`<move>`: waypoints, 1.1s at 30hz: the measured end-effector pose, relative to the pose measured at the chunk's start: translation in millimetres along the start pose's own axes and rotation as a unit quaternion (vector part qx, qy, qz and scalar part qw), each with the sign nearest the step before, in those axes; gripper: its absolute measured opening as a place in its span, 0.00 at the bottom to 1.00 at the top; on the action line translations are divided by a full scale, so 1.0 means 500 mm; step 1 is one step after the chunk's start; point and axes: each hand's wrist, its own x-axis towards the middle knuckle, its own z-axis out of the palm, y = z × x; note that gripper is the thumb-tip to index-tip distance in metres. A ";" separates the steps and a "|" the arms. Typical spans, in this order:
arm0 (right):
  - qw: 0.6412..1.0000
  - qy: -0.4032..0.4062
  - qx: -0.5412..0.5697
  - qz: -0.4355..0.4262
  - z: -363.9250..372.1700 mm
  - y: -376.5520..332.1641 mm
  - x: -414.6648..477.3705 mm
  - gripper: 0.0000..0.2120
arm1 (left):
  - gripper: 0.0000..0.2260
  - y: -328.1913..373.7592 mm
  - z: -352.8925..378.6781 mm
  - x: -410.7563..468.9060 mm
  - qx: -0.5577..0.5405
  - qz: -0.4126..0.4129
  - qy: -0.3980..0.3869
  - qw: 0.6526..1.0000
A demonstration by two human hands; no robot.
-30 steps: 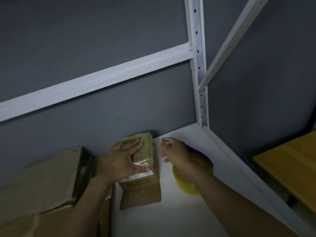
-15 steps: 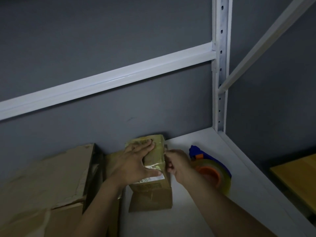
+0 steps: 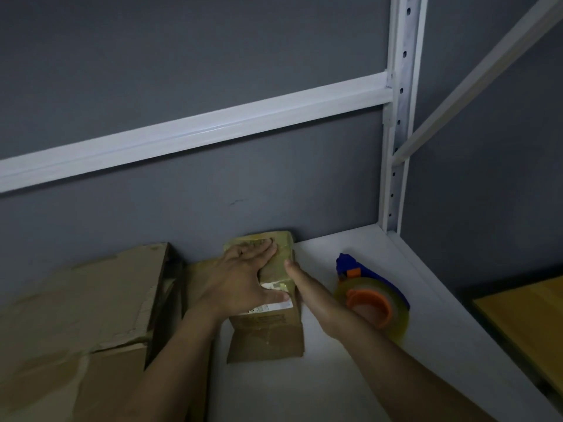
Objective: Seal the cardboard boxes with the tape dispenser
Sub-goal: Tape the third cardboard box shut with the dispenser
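A small taped cardboard box [image 3: 268,336] with a white label stands on the white shelf [image 3: 320,391] against the grey wall. My left hand [image 3: 240,278] lies flat on its top, fingers straight and thumb spread toward the label. My right hand [image 3: 316,296] presses flat against the box's right side with straight fingers. The tape dispenser [image 3: 370,296], blue with an orange hub and a roll of clear tape, lies on the shelf just right of my right hand, held by neither hand.
A large worn cardboard box [image 3: 79,312] fills the left, with another box [image 3: 195,275] wedged between it and the small one. A white shelf upright [image 3: 399,132] and crossbar [image 3: 195,129] stand behind. A wooden surface [image 3: 524,318] sits lower right.
My right hand let go of the tape dispenser, which now lies on the shelf, and moved left to press flat against the small box's side. My left hand stayed on the top.
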 end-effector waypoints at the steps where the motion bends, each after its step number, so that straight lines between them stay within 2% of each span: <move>1: 1.000 0.019 -0.018 -0.014 -0.003 -0.008 -0.004 0.14 | 0.48 0.005 -0.003 -0.002 -0.002 -0.003 -0.005 1.000; 2: 0.998 0.031 -0.036 -0.041 -0.005 -0.011 -0.005 0.12 | 0.46 0.007 -0.007 -0.003 -0.012 -0.004 -0.012 1.000; 4: 0.990 0.051 -0.096 -0.085 -0.002 -0.016 -0.007 0.14 | 0.45 -0.006 -0.018 -0.002 -0.099 -0.012 -0.030 0.995; 6: 0.980 0.067 -0.160 -0.103 -0.007 -0.016 -0.007 0.15 | 0.44 -0.031 -0.036 -0.001 -0.189 -0.033 -0.002 0.981; 8: 0.962 0.088 -0.233 -0.111 -0.023 -0.028 -0.009 0.12 | 0.39 -0.065 -0.040 0.005 -0.148 -0.067 0.055 0.985; 10: 0.945 0.101 -0.285 -0.126 -0.036 -0.042 -0.015 0.13 | 0.31 -0.094 -0.032 0.006 -0.162 -0.108 0.053 0.979; 12: 0.910 0.111 -0.365 -0.161 -0.039 -0.052 -0.026 0.22 | 0.28 -0.106 -0.014 0.002 -0.250 -0.123 0.035 0.960; 14: 0.851 0.098 -0.469 -0.216 -0.037 -0.056 -0.032 0.28 | 0.27 -0.110 0.006 -0.002 -0.283 -0.124 0.066 0.949; 16: 0.813 0.078 -0.522 -0.245 -0.038 -0.052 -0.026 0.26 | 0.24 -0.109 0.018 -0.010 -0.294 -0.144 0.106 0.939; 17: 0.806 0.084 -0.529 -0.250 -0.043 -0.047 -0.017 0.24 | 0.22 -0.108 0.022 -0.017 -0.293 -0.153 0.115 0.937; 21: 0.813 0.144 -0.502 -0.257 -0.071 -0.053 0.018 0.20 | 0.23 -0.105 0.037 -0.067 -0.336 -0.116 0.109 0.928; 26: 0.838 0.132 -0.472 -0.240 -0.112 -0.053 0.040 0.20 | 0.30 -0.083 0.050 -0.087 -0.346 -0.037 0.126 0.929; 30: 0.851 0.128 -0.459 -0.222 -0.139 -0.055 0.029 0.22 | 0.26 -0.030 0.041 -0.071 -0.285 -0.078 0.180 0.938; 33: 0.854 0.146 -0.444 -0.229 -0.143 -0.056 0.022 0.22 | 0.28 0.008 0.040 -0.067 -0.228 -0.121 0.233 0.938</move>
